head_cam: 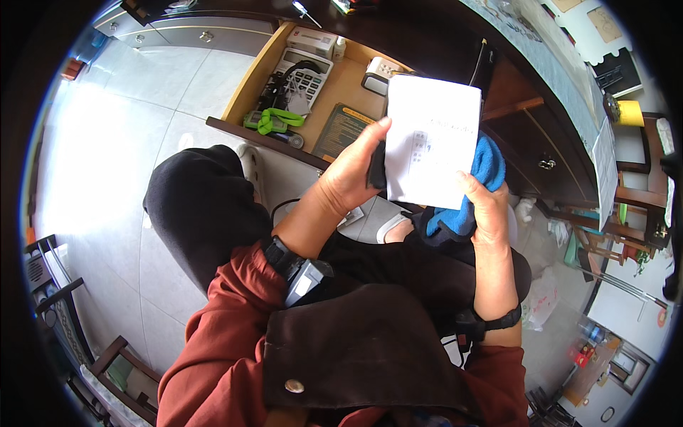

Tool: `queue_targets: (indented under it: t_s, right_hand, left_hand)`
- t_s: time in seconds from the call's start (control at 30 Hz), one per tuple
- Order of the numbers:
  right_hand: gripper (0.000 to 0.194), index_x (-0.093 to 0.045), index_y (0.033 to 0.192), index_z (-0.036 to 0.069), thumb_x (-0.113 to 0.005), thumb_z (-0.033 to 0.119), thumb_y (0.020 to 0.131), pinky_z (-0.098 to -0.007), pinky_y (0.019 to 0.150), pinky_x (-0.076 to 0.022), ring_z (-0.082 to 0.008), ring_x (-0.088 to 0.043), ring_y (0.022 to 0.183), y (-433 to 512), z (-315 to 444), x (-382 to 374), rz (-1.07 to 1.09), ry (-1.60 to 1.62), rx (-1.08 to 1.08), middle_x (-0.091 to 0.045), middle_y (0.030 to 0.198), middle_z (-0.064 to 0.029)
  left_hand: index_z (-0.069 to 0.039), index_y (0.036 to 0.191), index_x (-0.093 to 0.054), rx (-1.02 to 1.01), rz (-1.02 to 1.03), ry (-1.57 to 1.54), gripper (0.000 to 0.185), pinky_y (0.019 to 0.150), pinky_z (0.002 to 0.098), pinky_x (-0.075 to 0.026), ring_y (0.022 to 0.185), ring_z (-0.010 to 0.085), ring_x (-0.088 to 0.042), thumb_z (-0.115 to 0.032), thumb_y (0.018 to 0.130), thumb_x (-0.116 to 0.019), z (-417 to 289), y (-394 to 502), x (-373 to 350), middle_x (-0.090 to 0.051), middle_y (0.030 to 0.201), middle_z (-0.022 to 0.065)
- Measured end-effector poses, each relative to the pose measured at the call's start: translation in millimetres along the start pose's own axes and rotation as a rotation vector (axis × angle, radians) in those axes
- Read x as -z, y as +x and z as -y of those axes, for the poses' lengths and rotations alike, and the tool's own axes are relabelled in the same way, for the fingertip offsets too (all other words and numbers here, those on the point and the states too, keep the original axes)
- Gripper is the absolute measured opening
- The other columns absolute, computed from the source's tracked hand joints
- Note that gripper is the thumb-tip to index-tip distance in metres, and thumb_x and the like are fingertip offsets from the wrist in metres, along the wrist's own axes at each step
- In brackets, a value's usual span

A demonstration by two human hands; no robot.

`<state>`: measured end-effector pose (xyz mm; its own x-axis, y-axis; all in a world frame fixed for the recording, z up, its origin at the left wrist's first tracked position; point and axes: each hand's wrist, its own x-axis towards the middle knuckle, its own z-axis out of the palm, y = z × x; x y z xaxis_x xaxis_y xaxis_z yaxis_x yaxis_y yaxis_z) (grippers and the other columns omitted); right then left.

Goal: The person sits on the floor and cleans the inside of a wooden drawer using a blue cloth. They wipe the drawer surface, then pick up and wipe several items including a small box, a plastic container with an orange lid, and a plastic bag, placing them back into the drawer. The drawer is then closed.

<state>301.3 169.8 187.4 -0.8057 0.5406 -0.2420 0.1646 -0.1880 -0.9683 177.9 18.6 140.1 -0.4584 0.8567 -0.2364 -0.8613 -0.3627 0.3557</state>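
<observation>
Both hands hold a white paper booklet or folded sheets (pixel 432 112) up over the open drawer's right side. It bears a small printed table and some writing. My left hand (pixel 352 165) grips its left edge, and something dark (pixel 376 166) lies between palm and paper. At the lower right, my right hand (pixel 486 205) pinches the paper with the thumb on top. A blue cloth (pixel 488 160) with a dark side is bunched in that same hand, partly behind the paper. The hidden fingers of both hands cannot be seen.
The pulled-out wooden drawer (pixel 235 101) contains a calculator (pixel 307 80), black cables (pixel 275 88), a green strap (pixel 277 120), a dark printed booklet (pixel 341 131), a white box (pixel 311 42) and a small bottle (pixel 339 49). A screwdriver (pixel 307 13) lies on the dark desktop (pixel 405 26).
</observation>
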Motion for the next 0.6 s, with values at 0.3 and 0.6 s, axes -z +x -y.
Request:
queue_targets:
  t_s: [0.3, 0.6]
  right_hand:
    - [0.029, -0.058, 0.109, -0.002, -0.062, 0.005, 0.081, -0.0274, 0.084, -0.0453, -0.0132, -0.059, 0.092, 6.5, 5.0, 8.0, -0.099, 0.025, 0.095, -0.062, 0.104, -0.0084]
    - [0.031, -0.058, 0.109, -0.003, -0.064, 0.007, 0.080, -0.0281, 0.085, -0.0449, -0.0137, -0.059, 0.092, 3.9, 9.4, 11.5, -0.030, -0.096, 0.117, -0.063, 0.102, -0.0084]
  left_hand:
    - [0.002, 0.130, -0.037, -0.062, 0.049, 0.478, 0.052, 0.096, 0.0326, -0.038, 0.108, 0.0191, -0.051, -0.005, 0.082, -0.059, 6.9, -3.8, -6.3, -0.053, 0.118, 0.0122]
    - [0.002, 0.135, -0.028, -0.079, 0.046, 0.519, 0.066, 0.099, 0.0344, -0.035, 0.115, 0.0239, -0.046, 0.005, 0.072, -0.045, 1.8, -7.5, -12.8, -0.046, 0.125, 0.0168]
